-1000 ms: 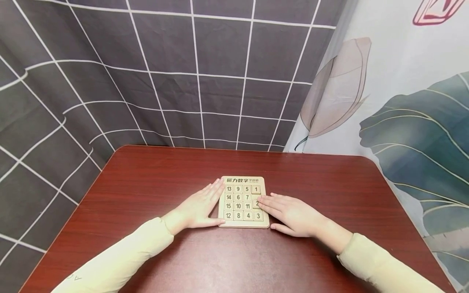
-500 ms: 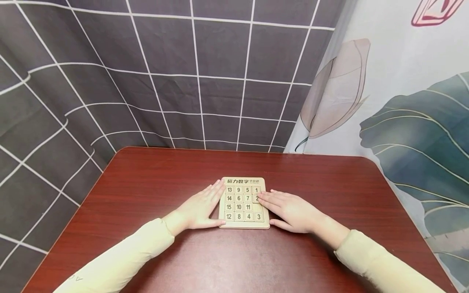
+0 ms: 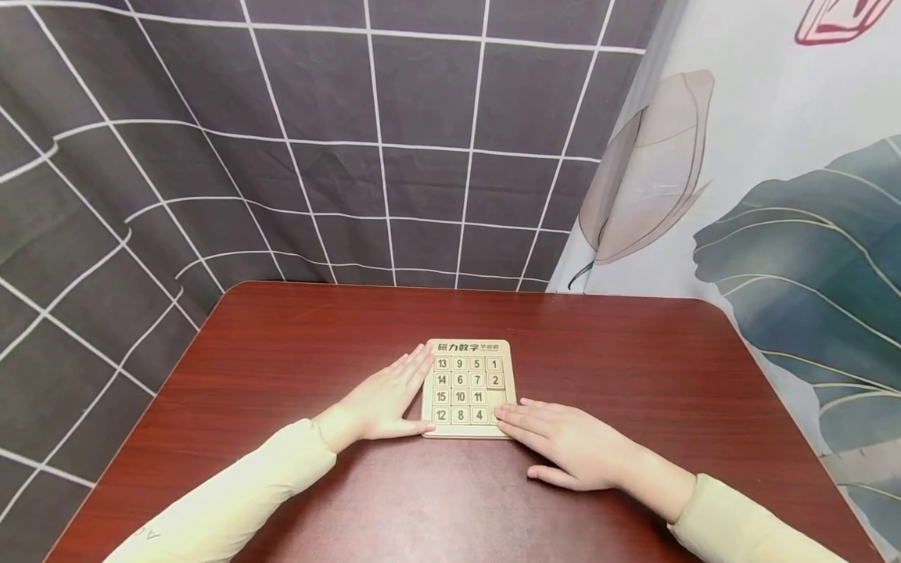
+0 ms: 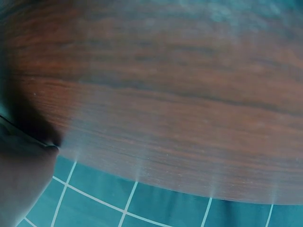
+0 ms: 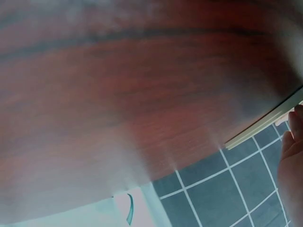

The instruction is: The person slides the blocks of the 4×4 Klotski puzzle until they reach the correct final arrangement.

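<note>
A pale number sliding puzzle [image 3: 468,347] lies flat on the table, its numbered tiles set in a grid under a printed heading. My left hand [image 3: 380,400] rests along its left side, fingers straight at the upper left and thumb at the lower left corner. Straight fingertips of my right hand [image 3: 573,446] touch the bottom right tile [image 3: 493,420], hiding its number. Just above that tile is a gap, and above the gap sits the 2 tile [image 3: 496,381]. The right wrist view catches the puzzle's edge [image 5: 260,128] beside my fingers [image 5: 294,161].
The reddish-brown wooden table [image 3: 338,320] has rounded far corners. Behind it hangs a dark curtain [image 3: 422,180] with white grid lines. A pale leaf-patterned curtain [image 3: 746,156] hangs at the right.
The 2 tile has slid up below the 1 tile, leaving the gap beneath it. My right hand has since moved down to the bottom right tile. The left hand stays in place.
</note>
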{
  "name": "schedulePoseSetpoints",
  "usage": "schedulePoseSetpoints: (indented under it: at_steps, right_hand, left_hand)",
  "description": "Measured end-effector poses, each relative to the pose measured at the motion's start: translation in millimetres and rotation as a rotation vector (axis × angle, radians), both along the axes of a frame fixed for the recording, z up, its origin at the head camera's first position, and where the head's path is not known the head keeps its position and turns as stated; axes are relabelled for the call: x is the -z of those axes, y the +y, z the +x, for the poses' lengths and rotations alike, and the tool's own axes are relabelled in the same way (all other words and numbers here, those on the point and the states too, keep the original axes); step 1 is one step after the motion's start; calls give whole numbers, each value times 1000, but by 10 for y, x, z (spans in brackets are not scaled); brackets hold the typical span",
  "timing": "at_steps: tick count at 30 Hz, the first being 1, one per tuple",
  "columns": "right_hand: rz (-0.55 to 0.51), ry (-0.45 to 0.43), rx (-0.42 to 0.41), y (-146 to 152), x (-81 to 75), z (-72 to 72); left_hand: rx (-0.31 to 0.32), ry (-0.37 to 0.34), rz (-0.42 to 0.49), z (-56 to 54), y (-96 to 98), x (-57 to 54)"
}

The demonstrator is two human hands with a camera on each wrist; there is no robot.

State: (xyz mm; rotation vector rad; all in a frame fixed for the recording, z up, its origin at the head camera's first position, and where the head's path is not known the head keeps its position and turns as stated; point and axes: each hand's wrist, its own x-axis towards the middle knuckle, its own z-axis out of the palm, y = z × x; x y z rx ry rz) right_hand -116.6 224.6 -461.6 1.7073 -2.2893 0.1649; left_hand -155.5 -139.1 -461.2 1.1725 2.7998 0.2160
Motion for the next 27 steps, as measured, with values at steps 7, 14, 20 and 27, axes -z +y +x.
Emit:
schedulePoseSetpoints:
  at_steps: [7, 14, 20, 27]
  right_hand:
    - [8, -16, 16, -5, -1, -12]
    - [17, -49, 58, -28, 1, -138]
    - [31, -72, 84, -44, -17, -198]
    - [30, -51, 44, -116, -31, -129]
  left_hand:
    - [6, -2, 5, -2, -3, 3]
    - [6, 4, -5, -12, -2, 9]
    - [16, 22, 6, -16, -9, 28]
    - [16, 35, 16, -24, -23, 56]
